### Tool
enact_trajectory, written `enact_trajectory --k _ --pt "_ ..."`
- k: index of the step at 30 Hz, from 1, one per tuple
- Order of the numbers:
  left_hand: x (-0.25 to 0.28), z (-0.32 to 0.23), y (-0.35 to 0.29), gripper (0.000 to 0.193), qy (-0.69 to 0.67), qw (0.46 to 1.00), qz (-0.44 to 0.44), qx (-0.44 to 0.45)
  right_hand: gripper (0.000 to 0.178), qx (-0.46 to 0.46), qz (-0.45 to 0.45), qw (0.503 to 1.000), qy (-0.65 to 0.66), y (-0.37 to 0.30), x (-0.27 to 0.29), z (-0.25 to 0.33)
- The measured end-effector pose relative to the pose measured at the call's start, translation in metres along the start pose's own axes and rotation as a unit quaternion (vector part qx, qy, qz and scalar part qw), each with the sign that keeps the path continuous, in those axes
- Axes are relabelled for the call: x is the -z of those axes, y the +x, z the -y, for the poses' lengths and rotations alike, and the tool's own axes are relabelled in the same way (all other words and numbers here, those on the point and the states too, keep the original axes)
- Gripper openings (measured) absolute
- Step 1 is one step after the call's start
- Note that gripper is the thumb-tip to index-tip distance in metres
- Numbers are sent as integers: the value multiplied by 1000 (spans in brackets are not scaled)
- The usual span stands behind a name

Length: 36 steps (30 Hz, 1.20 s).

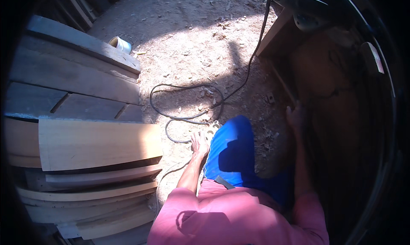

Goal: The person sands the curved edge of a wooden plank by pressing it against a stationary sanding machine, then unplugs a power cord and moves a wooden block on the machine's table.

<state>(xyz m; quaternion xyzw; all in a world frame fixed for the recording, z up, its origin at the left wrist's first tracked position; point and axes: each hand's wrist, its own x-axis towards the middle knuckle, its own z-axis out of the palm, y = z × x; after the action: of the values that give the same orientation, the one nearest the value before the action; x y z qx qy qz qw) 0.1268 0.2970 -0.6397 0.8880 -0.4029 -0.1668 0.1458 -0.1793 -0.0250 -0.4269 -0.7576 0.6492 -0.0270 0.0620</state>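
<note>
Ground (192,44), brown and dusty, lies in the middle. Boards (100,144) are piled on the left. A black cord (151,100) loops ahead of the left hand (200,145), one part right beside its fingers (195,137). A thin stick (282,81) leads to the right hand (295,116); it's too dark to tell if that hand grips. The left fingers look a little apart; I can't tell if they hold the small pale thing (210,134) beside them.

Your shirt (230,217) is pink, your trousers (234,138) blue; the near-left boards (100,144) are pale tan, the far-left planks (81,70) grey, the cable (249,69) black.
</note>
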Motion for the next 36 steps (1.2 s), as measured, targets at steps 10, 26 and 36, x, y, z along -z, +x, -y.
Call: enact_trajectory --k 10,26,36 --pt "-6 7 40 73 87 946 311 43 57 8 -49 999 -5 9 -11 -20" --pt "255 -74 39 57 -779 596 162 -108 43 80 -159 952 247 -40 16 48" --pt "262 -184 -7 55 -875 471 80 -83 48 198 392 541 717 -134 -11 199"
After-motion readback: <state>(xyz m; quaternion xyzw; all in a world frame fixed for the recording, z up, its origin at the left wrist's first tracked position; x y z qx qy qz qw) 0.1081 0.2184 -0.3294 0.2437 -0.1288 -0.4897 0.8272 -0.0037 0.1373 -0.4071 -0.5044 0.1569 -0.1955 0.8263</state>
